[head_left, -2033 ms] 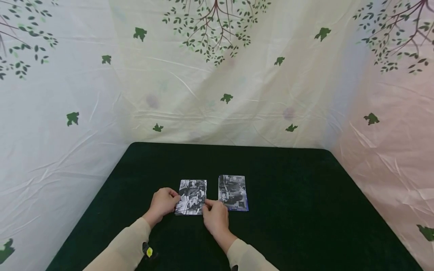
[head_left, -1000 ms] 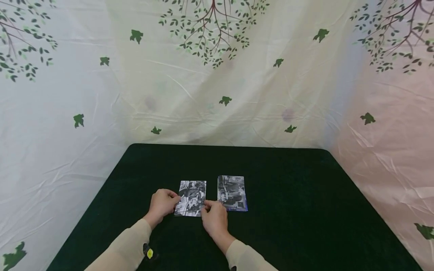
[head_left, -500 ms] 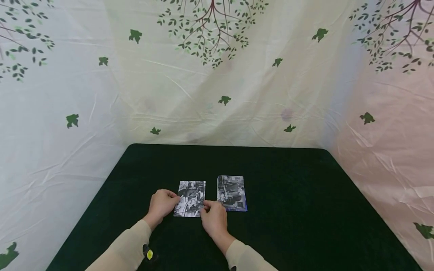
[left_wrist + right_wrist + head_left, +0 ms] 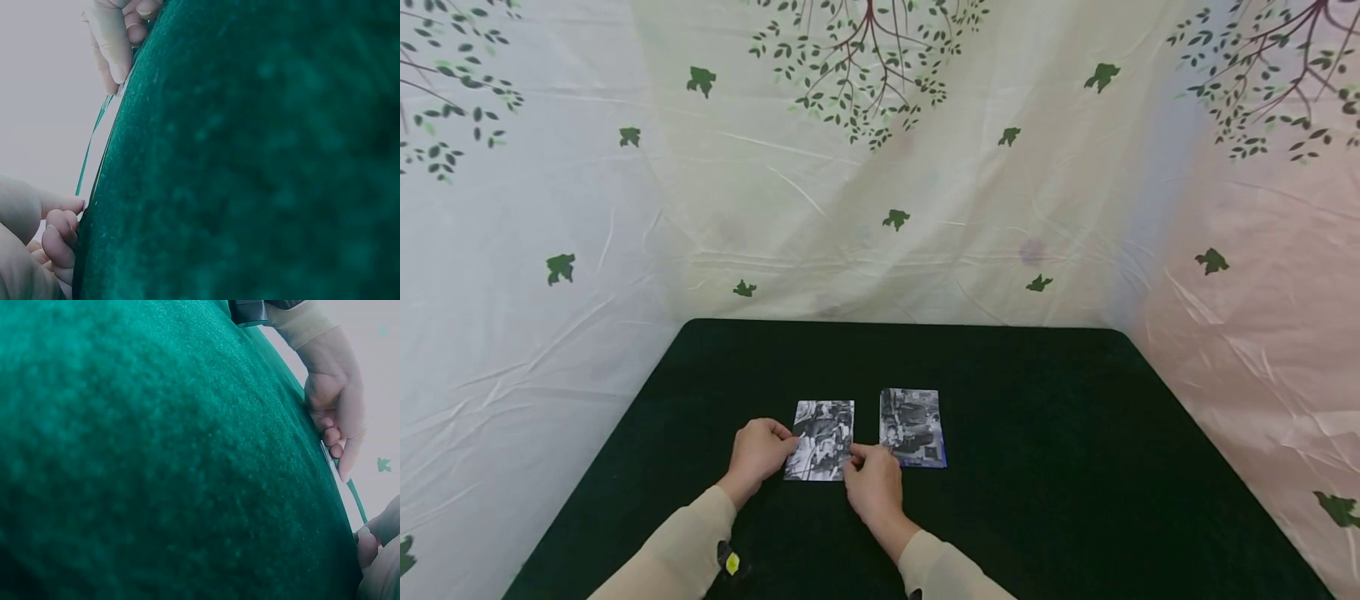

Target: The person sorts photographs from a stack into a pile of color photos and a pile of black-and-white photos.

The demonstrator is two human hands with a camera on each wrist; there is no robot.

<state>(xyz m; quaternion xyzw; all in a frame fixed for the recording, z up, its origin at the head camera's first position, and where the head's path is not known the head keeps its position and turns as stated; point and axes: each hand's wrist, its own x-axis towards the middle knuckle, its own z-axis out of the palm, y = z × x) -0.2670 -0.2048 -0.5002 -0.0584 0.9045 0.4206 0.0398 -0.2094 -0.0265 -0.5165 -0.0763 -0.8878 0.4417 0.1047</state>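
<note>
In the head view a black-and-white picture card point(image 4: 825, 435) lies on the dark green table, between both hands. My left hand point(image 4: 754, 454) pinches its left edge, thumb on top. At the lower right edge, my right hand point(image 4: 876, 485) pinches the same card with curled fingers. The left wrist view shows the card nearly edge-on as a thin pale strip point(image 4: 103, 140), with the fingers of both hands at its ends. To the right lies a second small pile of black-and-white cards point(image 4: 913, 423), blue along its lower edges and partly overlapped by my right hand.
The green table point(image 4: 1037, 450) has a rounded far edge. Behind and on both sides hangs a pale curtain point(image 4: 820, 208) printed with branches and leaves. A black band with a yellow mark point(image 4: 731, 562) sits at my left sleeve.
Both hands keep their hold on the card, nearly still. The whole scene shifts by a few pixels from a slight head movement.
</note>
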